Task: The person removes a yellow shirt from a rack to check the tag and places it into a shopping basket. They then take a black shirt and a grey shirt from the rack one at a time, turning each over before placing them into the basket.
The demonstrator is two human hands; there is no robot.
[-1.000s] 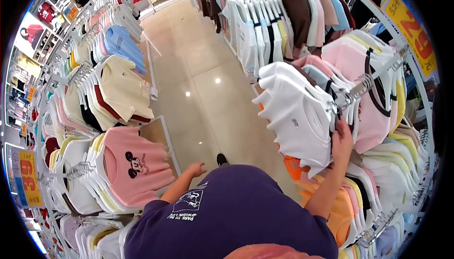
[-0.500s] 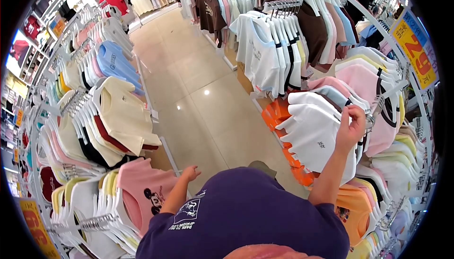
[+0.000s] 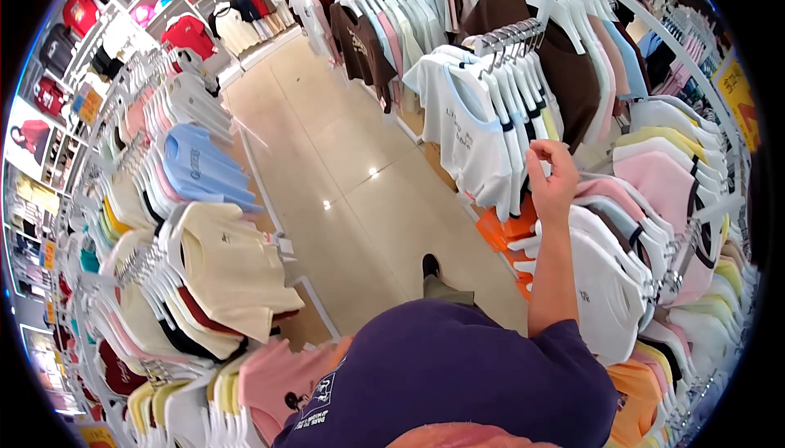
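At the rack the right hand [image 3: 553, 176] was raised, fingers curled in loosely with the thumb against them. I could not tell whether it pinched any cloth or was bare. It sat just at the four o'clock edge of the white T-shirts [image 3: 470, 125] with dark trim, which hung from a hanger rail [image 3: 511, 37] at about one o'clock in the view, with brown shirts [image 3: 572, 80] behind them. The left hand was out of sight below the purple top [image 3: 441, 366]. The step looked like picking through the row, garment by garment; the next move called for parting two hangers cleanly — a fingertip pinch on one shoulder, not a handful.
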